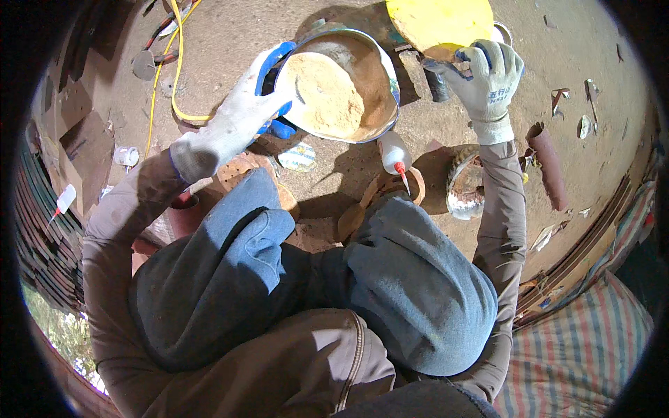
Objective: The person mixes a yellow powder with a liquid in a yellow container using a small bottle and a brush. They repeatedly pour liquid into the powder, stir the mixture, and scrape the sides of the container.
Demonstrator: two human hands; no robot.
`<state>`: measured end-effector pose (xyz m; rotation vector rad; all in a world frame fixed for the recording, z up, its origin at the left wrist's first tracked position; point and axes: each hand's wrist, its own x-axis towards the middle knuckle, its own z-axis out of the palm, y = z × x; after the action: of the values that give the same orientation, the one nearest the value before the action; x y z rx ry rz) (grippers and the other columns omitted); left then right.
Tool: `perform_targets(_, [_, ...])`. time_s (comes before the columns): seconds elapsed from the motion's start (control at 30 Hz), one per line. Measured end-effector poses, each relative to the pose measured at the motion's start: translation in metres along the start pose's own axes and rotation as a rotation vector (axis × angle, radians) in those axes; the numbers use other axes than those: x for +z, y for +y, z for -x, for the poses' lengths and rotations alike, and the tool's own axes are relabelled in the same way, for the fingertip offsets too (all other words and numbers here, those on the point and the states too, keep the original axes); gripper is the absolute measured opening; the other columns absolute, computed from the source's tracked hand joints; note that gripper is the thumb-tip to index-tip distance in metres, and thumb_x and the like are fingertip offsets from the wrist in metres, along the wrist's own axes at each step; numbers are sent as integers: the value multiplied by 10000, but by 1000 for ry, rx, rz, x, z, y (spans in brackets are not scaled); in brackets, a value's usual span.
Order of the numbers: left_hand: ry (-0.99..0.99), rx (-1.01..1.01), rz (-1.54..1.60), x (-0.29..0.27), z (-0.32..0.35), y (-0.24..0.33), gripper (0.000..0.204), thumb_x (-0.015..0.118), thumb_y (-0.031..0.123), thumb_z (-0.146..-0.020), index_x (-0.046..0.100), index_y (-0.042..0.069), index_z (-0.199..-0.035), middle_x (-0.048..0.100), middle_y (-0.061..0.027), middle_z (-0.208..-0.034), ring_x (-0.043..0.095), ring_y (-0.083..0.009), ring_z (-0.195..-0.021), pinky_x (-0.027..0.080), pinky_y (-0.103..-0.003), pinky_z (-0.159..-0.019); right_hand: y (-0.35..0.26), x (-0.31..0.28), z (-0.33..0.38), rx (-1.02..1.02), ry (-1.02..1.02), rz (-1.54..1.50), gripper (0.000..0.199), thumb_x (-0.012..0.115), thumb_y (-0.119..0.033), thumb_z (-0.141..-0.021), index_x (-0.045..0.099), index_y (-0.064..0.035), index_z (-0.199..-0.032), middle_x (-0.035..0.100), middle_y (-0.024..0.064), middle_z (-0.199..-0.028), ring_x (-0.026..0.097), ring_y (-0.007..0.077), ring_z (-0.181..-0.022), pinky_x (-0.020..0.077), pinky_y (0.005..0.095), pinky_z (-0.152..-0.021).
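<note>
My left hand (pixel 240 118), in a white glove with blue fingertips, grips the left rim of a tilted round metal tin (pixel 380 66). The tin holds a heap of tan sawdust-like powder (pixel 324 94). My right hand (pixel 488 73), also gloved, is closed on the lower edge of a yellow round lid (pixel 435 21) at the upper right. A small dark cylinder (pixel 437 85) stands just left of that hand. My knees in blue trousers fill the lower middle of the view.
A white squeeze bottle with a red nozzle (pixel 394 155) lies on the dirt floor below the tin. A worn round tin (pixel 465 184), a brown roll (pixel 548 164), a yellow cable (pixel 175 66) and a striped cloth (pixel 578 341) surround me. Another small bottle (pixel 65 200) lies far left.
</note>
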<state>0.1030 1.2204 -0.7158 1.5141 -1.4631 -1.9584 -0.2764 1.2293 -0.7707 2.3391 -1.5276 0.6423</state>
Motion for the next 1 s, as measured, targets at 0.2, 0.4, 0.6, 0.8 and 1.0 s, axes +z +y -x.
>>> perform_targets(0.2, [13, 17, 19, 0, 1, -3, 569, 580, 123, -1000, 355, 72, -1521, 579, -98, -1275, 614, -120, -1051, 571, -270, -835, -10, -19, -3, 124, -39, -128, 692, 789, -662, -717, 677, -175, -1195, 617, 62, -1180, 561, 292, -1099, 404, 464, -942])
perform_targets(0.4, [3, -2, 21, -4, 2, -3, 577, 582, 115, -993, 355, 71, -1522, 586, -95, -1255, 621, -119, -1030, 577, -263, -807, 7, -28, 32, 55, -194, 33, 866, 426, -864, -834, 539, -303, -1483, 469, 147, -1464, 409, 352, -1326, 273, 495, -1133])
perform_targets(0.6, [0, 17, 12, -5, 2, -2, 568, 581, 112, -994, 362, 70, -1517, 589, -94, -1251, 623, -117, -1025, 573, -264, -820, 8, -36, 20, -65, -317, 66, 663, 390, -771, -926, 544, -404, -1457, 416, 159, -1542, 383, 337, -1386, 238, 511, -1182])
perform_targets(0.8, [9, 57, -17, -6, 2, -6, 563, 584, 112, -996, 365, 66, -1512, 589, -91, -1258, 621, -120, -1044, 566, -270, -851, 16, -32, 7, -151, -328, 76, 606, 410, -729, -940, 539, -431, -1451, 419, 147, -1544, 406, 328, -1371, 257, 513, -1172])
perform_targets(1.0, [21, 10, 89, -6, 4, -5, 575, 593, 102, -992, 361, 73, -1517, 570, -92, -1306, 594, -132, -1134, 543, -286, -928, 18, -28, -8, -261, -345, 45, 493, 553, -510, -952, 564, -416, -1436, 411, 103, -1552, 390, 311, -1385, 261, 498, -1195])
